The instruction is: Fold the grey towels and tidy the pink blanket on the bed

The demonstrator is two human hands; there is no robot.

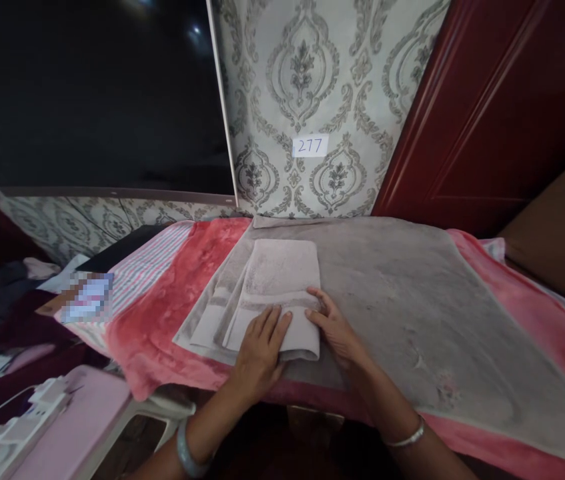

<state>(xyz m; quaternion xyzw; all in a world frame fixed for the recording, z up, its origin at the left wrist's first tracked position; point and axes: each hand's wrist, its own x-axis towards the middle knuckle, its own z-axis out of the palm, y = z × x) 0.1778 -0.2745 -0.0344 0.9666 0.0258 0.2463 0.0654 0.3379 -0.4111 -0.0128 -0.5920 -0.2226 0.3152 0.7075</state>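
A folded pale grey towel (282, 267) with a darker band lies on a grey cloth. My left hand (259, 350) rests on its near left part, fingers stretched out flat over the fabric. At the towel's right edge is my right hand (337, 330), its thumb and index finger apart and touching the top layer near the band; its other fingers are partly hidden. Further folded towel layers (209, 327) with a similar band stick out on the left.
The grey cloth (387, 280) covers a red-pink blanket (162, 313) on the table. A television (97, 100) stands at the back left, and a paper marked 277 (310, 145) hangs on the patterned wall. A power strip (32, 420) lies on a pink surface (87, 407).
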